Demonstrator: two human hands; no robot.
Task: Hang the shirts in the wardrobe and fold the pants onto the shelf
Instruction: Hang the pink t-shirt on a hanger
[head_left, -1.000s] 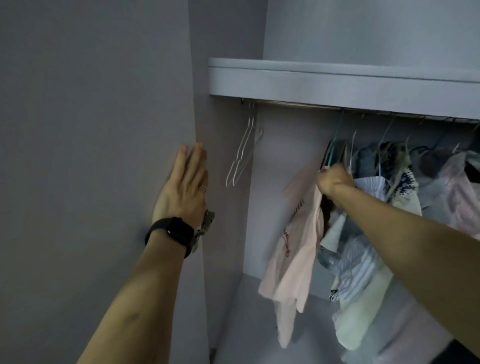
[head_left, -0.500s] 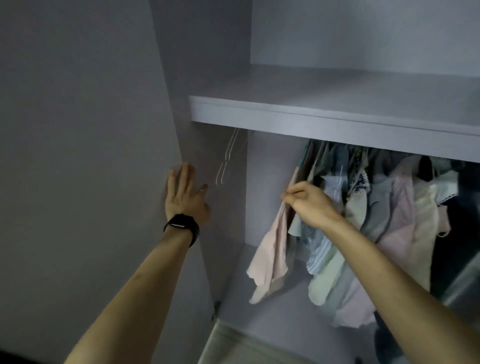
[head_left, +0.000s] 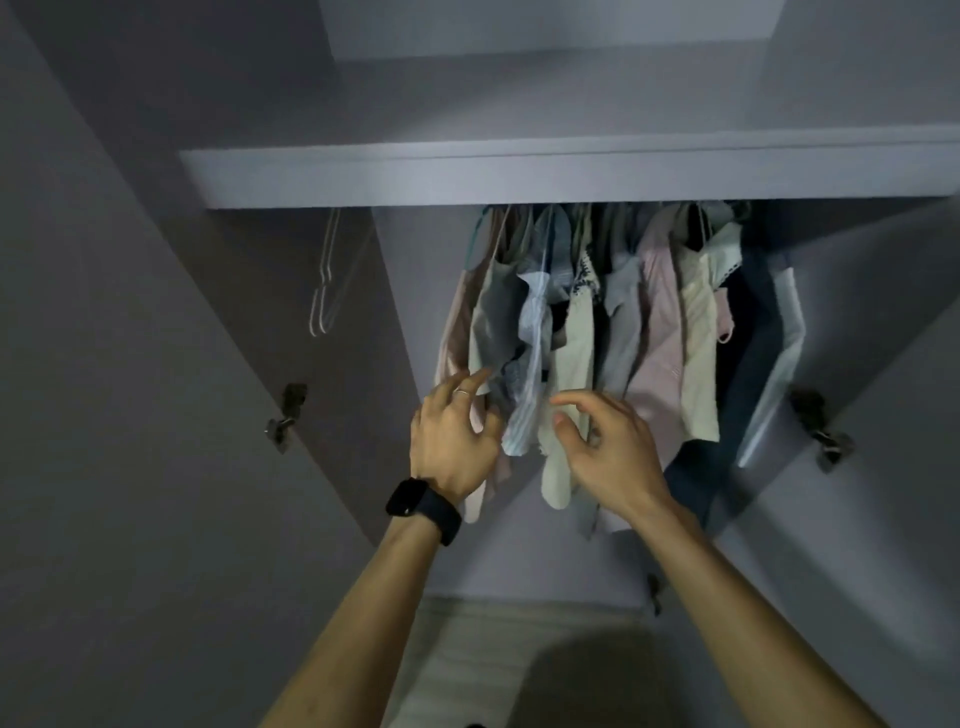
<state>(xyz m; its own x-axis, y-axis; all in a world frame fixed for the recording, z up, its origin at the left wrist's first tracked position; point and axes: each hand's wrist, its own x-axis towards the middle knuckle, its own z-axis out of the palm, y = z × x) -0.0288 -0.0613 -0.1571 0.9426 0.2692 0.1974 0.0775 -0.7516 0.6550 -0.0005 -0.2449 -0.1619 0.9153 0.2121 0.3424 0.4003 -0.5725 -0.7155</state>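
Several shirts (head_left: 660, 322) hang side by side under the grey wardrobe shelf (head_left: 519, 176), pink, pale green, striped and grey ones among them. My left hand (head_left: 452, 436), with a black watch on the wrist, hovers with spread fingers at the lower edge of the leftmost shirts (head_left: 488, 322). My right hand (head_left: 608, 447) is held in front of the pale green shirt (head_left: 571, 353), fingers loosely curled and holding nothing. Two bare wire hangers (head_left: 324, 280) hang at the far left of the rail.
The open left door (head_left: 104, 364) and the open right door (head_left: 883, 415) flank the opening, each with a metal hinge. A dark garment (head_left: 748, 374) hangs at the right end. Light flooring (head_left: 467, 660) shows below the wardrobe.
My left hand left the door and moved right to the shirts. My right hand let go of the hanging clothes and drew back. The view pulled back and now takes in both doors.
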